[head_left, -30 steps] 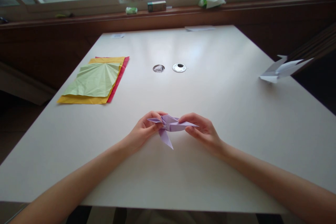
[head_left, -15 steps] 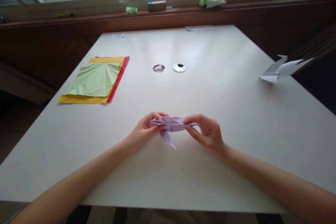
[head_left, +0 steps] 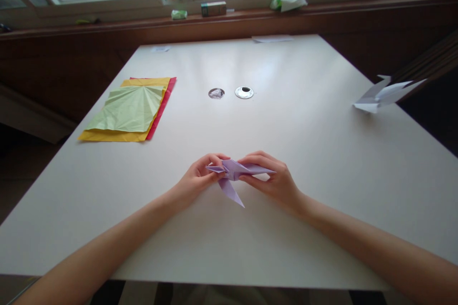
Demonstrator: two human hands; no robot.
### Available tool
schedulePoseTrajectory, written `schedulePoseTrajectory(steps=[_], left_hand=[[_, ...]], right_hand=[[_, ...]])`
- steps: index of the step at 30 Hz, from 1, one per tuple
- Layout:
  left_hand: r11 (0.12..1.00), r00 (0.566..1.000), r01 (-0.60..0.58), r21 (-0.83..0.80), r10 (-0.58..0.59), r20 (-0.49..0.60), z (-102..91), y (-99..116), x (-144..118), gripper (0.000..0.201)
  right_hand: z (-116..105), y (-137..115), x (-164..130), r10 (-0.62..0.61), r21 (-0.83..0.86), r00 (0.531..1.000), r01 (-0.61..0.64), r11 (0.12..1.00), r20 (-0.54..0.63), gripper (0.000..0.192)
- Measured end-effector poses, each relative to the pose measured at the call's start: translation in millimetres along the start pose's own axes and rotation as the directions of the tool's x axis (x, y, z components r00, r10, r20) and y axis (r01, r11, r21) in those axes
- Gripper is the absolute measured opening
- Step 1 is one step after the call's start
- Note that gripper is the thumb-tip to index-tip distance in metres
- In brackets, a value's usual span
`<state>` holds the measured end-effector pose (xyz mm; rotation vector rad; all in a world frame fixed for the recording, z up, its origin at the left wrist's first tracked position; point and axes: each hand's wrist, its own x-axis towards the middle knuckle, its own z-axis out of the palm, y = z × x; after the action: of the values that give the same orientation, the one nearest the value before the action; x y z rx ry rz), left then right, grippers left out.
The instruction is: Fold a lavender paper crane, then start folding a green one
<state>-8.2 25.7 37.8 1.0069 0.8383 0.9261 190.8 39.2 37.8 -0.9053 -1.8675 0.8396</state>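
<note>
A folded lilac paper figure (head_left: 234, 171) with pointed flaps is held just above the white table (head_left: 322, 162), near its front middle. My left hand (head_left: 196, 178) pinches its left end between thumb and fingers. My right hand (head_left: 274, 178) grips its right side, fingers curled over the top flap and thumb underneath. One pointed flap hangs down toward me between the two hands. A thin point sticks out to the right past my right fingers.
A stack of green, yellow and red paper sheets (head_left: 129, 109) lies at the left. Two round metal caps (head_left: 244, 92) sit in the table's middle. A white folded paper (head_left: 384, 95) rests at the right edge. Small boxes stand on the window sill (head_left: 213, 8).
My right hand has slid left along the lilac figure, closer to my left hand, and its fingers now cover the top flap. The hanging flap has swung slightly right.
</note>
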Motion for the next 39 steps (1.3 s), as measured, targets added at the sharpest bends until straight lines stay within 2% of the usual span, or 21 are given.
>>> schedulePoseTrajectory(steps=[9,16,26,30,36,38,39], left_hand=[[1.0,1.0,0.015,0.005,-0.015,0.015,1.5,2,-1,0.015],[1.0,1.0,0.018,0.003,-0.018,0.015,2.3,3,-1,0.015],[0.983,0.996,0.081,-0.167,-0.087,-0.029,0.5,-2,1,0.013],[0.979,0.995,0.085,-0.187,-0.095,-0.044,-0.8,-6,1,0.014],[0.98,0.992,0.103,-0.17,-0.113,-0.05,-1.2,-3,-2,0.018],[0.98,0.991,0.113,-0.161,-0.122,-0.05,-2.5,-1,-4,0.019],[0.981,0.991,0.118,-0.155,-0.126,-0.046,-3.4,0,-5,0.02]], right_hand=[[-2,-2,-3,-0.053,0.056,0.998,0.054,0.997,-0.028,0.008],[-2,-1,-2,-0.127,-0.043,0.986,0.123,0.992,-0.11,0.006],[-3,-4,-5,-0.099,-0.046,0.985,0.093,0.995,-0.14,0.011],[-5,-5,-6,-0.113,-0.038,0.98,0.108,0.993,-0.164,0.009],[-15,-11,4,-0.056,0.076,0.995,0.063,0.995,-0.087,0.019],[-17,-16,13,-0.049,0.082,0.999,0.05,0.995,-0.02,0.014],[-18,-19,19,-0.06,0.056,0.997,0.057,0.997,0.054,0.014]])
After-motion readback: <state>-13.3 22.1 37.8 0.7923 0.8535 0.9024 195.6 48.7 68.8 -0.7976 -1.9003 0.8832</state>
